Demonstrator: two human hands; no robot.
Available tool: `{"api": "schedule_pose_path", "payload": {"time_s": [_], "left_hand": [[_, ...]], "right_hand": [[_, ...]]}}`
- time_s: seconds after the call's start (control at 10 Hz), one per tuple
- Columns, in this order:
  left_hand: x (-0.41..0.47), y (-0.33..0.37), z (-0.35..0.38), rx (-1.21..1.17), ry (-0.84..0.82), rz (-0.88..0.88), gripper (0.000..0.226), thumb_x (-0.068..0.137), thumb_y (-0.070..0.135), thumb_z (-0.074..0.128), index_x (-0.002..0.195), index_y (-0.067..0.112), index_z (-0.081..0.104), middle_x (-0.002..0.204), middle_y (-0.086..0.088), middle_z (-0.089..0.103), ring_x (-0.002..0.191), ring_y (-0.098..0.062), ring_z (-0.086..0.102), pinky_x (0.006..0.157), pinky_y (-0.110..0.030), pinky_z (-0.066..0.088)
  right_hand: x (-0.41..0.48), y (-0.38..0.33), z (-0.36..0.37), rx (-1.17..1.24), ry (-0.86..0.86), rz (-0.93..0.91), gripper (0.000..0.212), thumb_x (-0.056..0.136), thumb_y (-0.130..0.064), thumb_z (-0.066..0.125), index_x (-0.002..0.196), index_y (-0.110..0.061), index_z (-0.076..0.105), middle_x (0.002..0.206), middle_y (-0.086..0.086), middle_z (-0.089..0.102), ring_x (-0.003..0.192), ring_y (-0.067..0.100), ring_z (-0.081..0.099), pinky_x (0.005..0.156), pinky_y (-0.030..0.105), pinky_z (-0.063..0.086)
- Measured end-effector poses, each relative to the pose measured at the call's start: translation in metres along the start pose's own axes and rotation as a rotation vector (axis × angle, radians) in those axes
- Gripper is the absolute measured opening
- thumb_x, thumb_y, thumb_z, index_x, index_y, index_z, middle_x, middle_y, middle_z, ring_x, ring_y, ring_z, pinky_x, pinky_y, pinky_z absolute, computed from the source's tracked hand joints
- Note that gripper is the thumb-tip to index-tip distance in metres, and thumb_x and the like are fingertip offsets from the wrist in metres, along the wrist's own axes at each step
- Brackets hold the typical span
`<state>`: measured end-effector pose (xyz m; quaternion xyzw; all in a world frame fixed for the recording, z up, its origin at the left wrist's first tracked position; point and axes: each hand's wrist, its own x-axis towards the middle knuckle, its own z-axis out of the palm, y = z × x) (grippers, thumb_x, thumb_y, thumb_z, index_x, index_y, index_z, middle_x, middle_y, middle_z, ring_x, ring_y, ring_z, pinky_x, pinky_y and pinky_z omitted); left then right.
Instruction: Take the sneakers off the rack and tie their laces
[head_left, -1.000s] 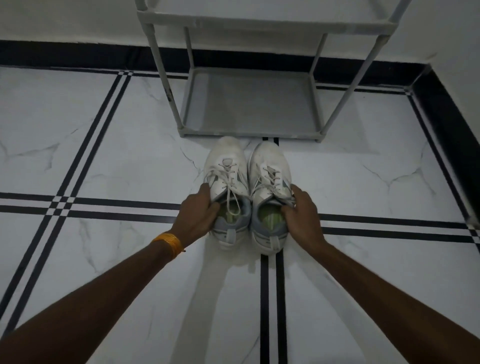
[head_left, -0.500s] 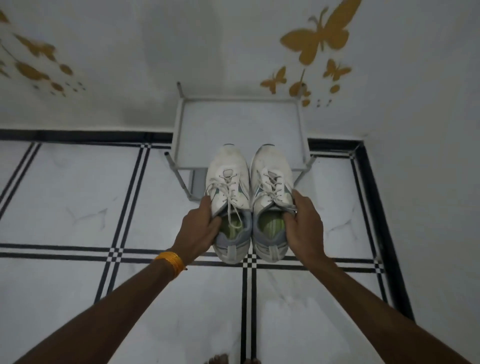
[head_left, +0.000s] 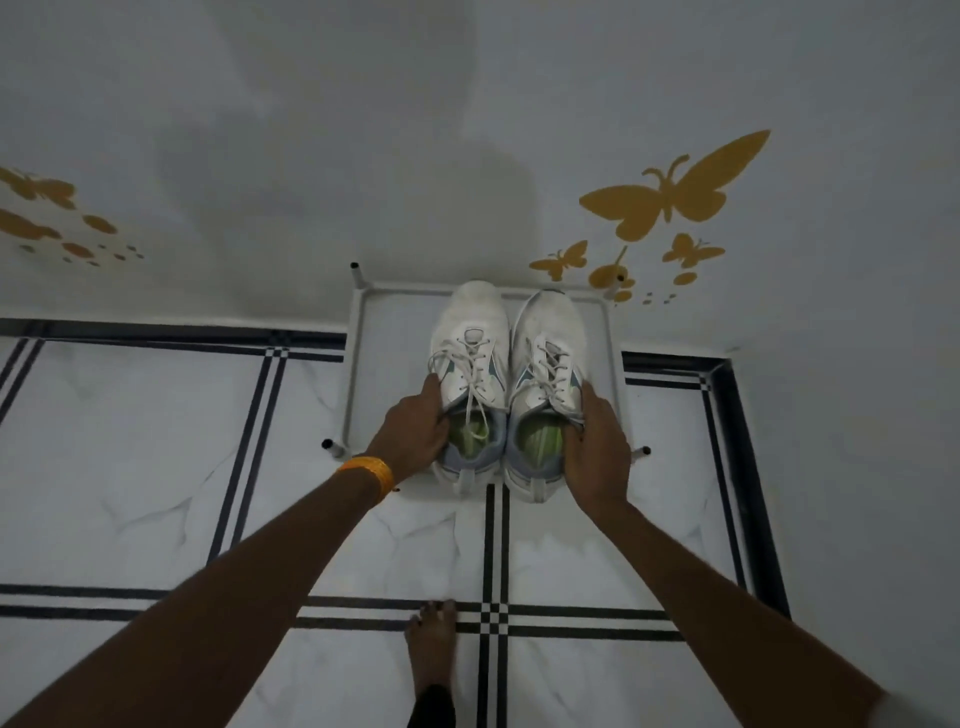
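Two white sneakers with green insoles are held side by side above the grey rack (head_left: 356, 364), toes pointing at the wall. My left hand (head_left: 413, 428) grips the left sneaker (head_left: 470, 379) at its collar, thumb inside the opening. My right hand (head_left: 595, 441) grips the right sneaker (head_left: 545, 384) the same way. The laces on both hang loose, and one lace end falls into the left shoe. The heels stick out past the rack's front edge.
The rack stands against a white wall with yellow butterfly stickers (head_left: 670, 192). White marble floor (head_left: 130, 467) with black stripe lines spreads to the left and in front. My bare foot (head_left: 431, 644) stands on the floor below the shoes. A black skirting border (head_left: 748, 467) runs at right.
The view has risen: one second ago the sneakers sat low by the rack's bottom shelf, now they are held high over the rack's top. Both hands kept their grip.
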<state>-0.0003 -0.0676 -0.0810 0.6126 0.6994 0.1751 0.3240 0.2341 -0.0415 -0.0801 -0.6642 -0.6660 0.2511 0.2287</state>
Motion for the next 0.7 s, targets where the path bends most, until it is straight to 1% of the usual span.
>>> {"api": "schedule_pose_path", "payload": {"time_s": [0.1, 0.2, 0.4, 0.5, 0.6, 0.7], "left_hand": [[0.040, -0.028, 0.024, -0.006, -0.028, -0.059, 0.053, 0.092, 0.015, 0.050, 0.140, 0.005, 0.028, 0.105, -0.024, 0.067, 0.086, -0.041, 0.066, 0.079, -0.051, 0.056], [0.073, -0.051, 0.046, 0.044, -0.007, -0.085, 0.057, 0.093, 0.014, 0.050, 0.143, 0.001, 0.026, 0.105, -0.027, 0.066, 0.090, -0.044, 0.065, 0.080, -0.048, 0.054], [0.108, -0.076, 0.069, 0.072, -0.015, -0.103, 0.055, 0.093, 0.013, 0.050, 0.142, -0.001, 0.028, 0.105, -0.031, 0.065, 0.090, -0.046, 0.063, 0.078, -0.048, 0.053], [0.113, -0.077, 0.069, 0.086, -0.048, -0.093, 0.052, 0.093, 0.013, 0.050, 0.139, -0.001, 0.031, 0.102, -0.032, 0.065, 0.087, -0.047, 0.063, 0.074, -0.046, 0.051], [0.109, -0.066, 0.057, 0.143, -0.077, -0.108, 0.048, 0.096, 0.025, 0.050, 0.136, 0.003, 0.034, 0.105, -0.027, 0.066, 0.090, -0.044, 0.064, 0.076, -0.045, 0.053], [0.091, -0.041, 0.041, 0.279, -0.046, -0.140, 0.053, 0.099, 0.034, 0.043, 0.142, 0.007, 0.032, 0.116, -0.023, 0.061, 0.100, -0.042, 0.061, 0.082, -0.047, 0.052]], "right_hand": [[0.040, 0.022, 0.039, -0.038, -0.025, -0.035, 0.055, 0.093, -0.003, 0.052, 0.146, -0.007, 0.038, 0.122, 0.016, 0.060, 0.105, 0.030, 0.061, 0.082, 0.032, 0.048], [0.071, 0.043, 0.072, -0.051, -0.022, -0.066, 0.054, 0.092, -0.002, 0.052, 0.145, -0.007, 0.041, 0.121, 0.017, 0.060, 0.103, 0.032, 0.061, 0.077, 0.027, 0.043], [0.104, 0.069, 0.108, -0.014, -0.053, -0.088, 0.050, 0.092, -0.004, 0.051, 0.142, -0.005, 0.044, 0.121, 0.017, 0.060, 0.106, 0.033, 0.061, 0.082, 0.036, 0.049], [0.109, 0.075, 0.106, -0.034, -0.123, -0.056, 0.049, 0.094, -0.009, 0.052, 0.143, -0.006, 0.043, 0.123, 0.018, 0.059, 0.109, 0.034, 0.059, 0.084, 0.037, 0.049], [0.111, 0.062, 0.087, -0.077, -0.302, -0.069, 0.061, 0.094, -0.018, 0.056, 0.149, -0.010, 0.032, 0.133, 0.019, 0.049, 0.115, 0.034, 0.055, 0.089, 0.037, 0.047], [0.104, 0.041, 0.056, -0.165, -0.373, -0.041, 0.071, 0.091, -0.029, 0.058, 0.152, -0.016, 0.024, 0.153, 0.014, 0.029, 0.123, 0.035, 0.051, 0.096, 0.042, 0.048]]}}
